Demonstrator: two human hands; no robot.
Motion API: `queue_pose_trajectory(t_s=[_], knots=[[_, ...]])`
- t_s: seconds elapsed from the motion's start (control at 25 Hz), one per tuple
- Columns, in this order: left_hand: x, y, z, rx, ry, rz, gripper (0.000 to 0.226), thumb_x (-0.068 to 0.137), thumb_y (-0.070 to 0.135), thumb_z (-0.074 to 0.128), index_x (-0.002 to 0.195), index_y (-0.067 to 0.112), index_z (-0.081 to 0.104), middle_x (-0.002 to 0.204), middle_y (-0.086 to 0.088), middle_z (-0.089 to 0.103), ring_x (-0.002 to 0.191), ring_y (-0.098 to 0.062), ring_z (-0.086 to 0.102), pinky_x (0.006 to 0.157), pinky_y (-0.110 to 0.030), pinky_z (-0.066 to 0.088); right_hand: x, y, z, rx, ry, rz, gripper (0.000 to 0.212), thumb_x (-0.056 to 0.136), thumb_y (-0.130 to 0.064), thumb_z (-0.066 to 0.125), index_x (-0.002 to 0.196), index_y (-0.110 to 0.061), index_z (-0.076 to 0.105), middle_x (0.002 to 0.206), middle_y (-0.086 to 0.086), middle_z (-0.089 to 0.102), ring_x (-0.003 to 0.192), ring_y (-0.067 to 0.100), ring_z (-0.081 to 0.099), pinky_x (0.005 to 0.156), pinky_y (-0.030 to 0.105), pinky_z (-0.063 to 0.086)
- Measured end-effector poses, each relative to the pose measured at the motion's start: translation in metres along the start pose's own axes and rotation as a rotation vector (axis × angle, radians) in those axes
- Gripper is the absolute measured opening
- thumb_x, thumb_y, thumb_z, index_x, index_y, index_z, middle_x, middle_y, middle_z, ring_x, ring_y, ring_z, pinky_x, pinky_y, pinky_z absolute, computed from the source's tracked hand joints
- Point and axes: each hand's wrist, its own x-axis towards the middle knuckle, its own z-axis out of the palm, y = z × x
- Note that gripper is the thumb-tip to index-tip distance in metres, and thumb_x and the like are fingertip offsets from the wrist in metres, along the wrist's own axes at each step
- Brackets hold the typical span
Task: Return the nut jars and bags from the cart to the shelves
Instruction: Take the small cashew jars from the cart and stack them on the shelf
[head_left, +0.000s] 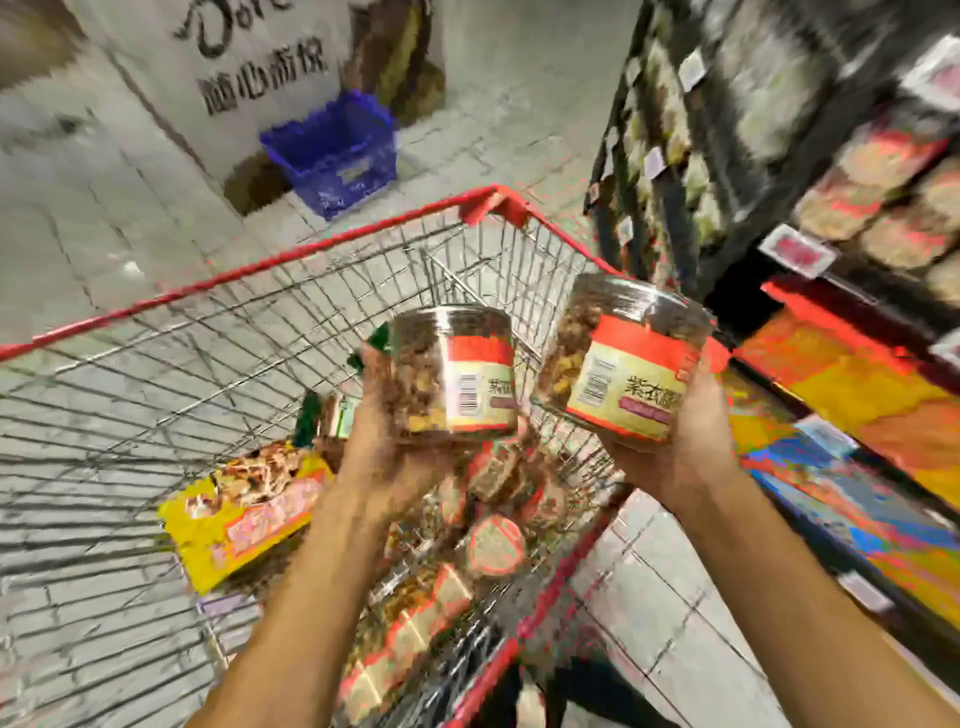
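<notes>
I hold two clear nut jars with red and cream labels above the red-rimmed wire cart (332, 240). My left hand (387, 447) grips the left jar (452, 369) from below and behind. My right hand (685, 447) cups the right jar (621, 358), which tilts toward the shelves (810, 171) on the right. Inside the cart lie several more jars (496, 543) and a yellow nut bag (244, 512). The picture is blurred.
A blue basket (335, 150) stands on the tiled floor beyond the cart, beside a white display panel (234, 78). The shelves on the right carry jars and price tags; lower tiers (852, 452) hold bright packets. Floor shows between cart and shelves.
</notes>
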Motion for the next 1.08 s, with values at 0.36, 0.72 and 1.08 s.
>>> queue_pose_trajectory(t_s=[0.36, 0.72, 1.08], knots=[[0.039, -0.176, 0.213, 0.048, -0.329, -0.304, 0.074, 0.060, 0.052, 0.063, 0.122, 0.012, 0.061, 0.109, -0.013, 0.068, 0.093, -0.027, 0.067, 0.074, -0.044, 0.058, -0.143, -0.130, -0.206, 0.369, 0.261, -0.454, 0.060, 0.099, -0.041, 0.026, 0.077, -0.014, 0.075, 0.073, 0.004, 0.074, 0.065, 0.020, 0.072, 0.049, 0.033, 0.057], [0.017, -0.355, 0.339, 0.162, -0.420, -0.504, 0.061, 0.068, 0.068, 0.049, 0.081, 0.017, 0.079, 0.090, -0.009, 0.075, 0.082, -0.026, 0.072, 0.071, -0.047, 0.057, -0.244, -0.181, -0.365, 0.420, 0.470, -0.578, 0.062, 0.097, -0.043, 0.031, 0.059, -0.021, 0.075, 0.066, 0.000, 0.073, 0.061, 0.017, 0.071, 0.051, 0.029, 0.056], [0.092, -0.398, 0.375, 0.344, -0.487, -0.696, 0.078, 0.070, 0.073, 0.050, 0.119, 0.014, 0.066, 0.123, -0.013, 0.064, 0.114, -0.031, 0.061, 0.084, -0.048, 0.053, -0.208, -0.220, -0.410, 0.485, 0.514, -0.619, 0.048, 0.094, -0.043, 0.037, 0.066, -0.021, 0.071, 0.067, -0.001, 0.070, 0.061, 0.016, 0.069, 0.054, 0.028, 0.056]])
